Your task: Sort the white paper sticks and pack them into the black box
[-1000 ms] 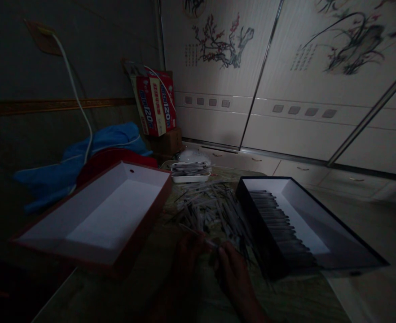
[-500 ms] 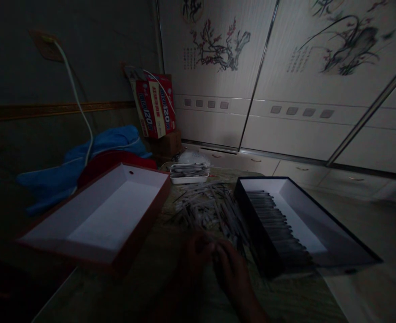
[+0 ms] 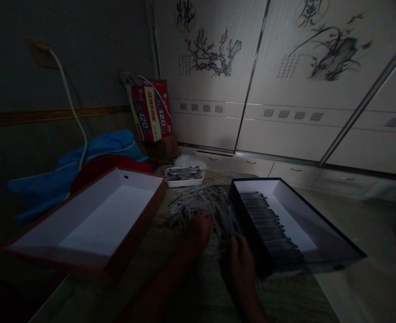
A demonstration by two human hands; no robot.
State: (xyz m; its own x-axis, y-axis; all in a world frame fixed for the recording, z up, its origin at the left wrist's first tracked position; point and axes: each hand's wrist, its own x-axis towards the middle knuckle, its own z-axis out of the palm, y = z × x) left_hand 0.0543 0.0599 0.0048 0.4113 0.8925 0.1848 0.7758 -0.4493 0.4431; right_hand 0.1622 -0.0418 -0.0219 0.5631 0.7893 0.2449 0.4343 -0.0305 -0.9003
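Observation:
A loose pile of thin clear and dark pens (image 3: 193,199) lies in the middle of the table. My left hand (image 3: 200,229) is at the near edge of this pile, its fingers curled down; what they pinch, if anything, is hidden. To its right, beside the dark box, my right hand (image 3: 241,260) is closed on a slim clear pen (image 3: 231,220) that points up and away. The open dark box (image 3: 329,220) has a white inside, and a row of pens (image 3: 267,224) lies side by side along its left part.
On the left stands an open red box (image 3: 134,235) with a white inside. A white tray (image 3: 184,182) of pens sits behind the pile. Beyond are blue cloth (image 3: 107,143), a red carton (image 3: 151,110), a white cable (image 3: 68,94) and sliding cabinet doors (image 3: 204,125).
My hands were together in front of the pile and have come apart. The left moved forward to the pile, the right slightly right with the pen. The view has shifted a little.

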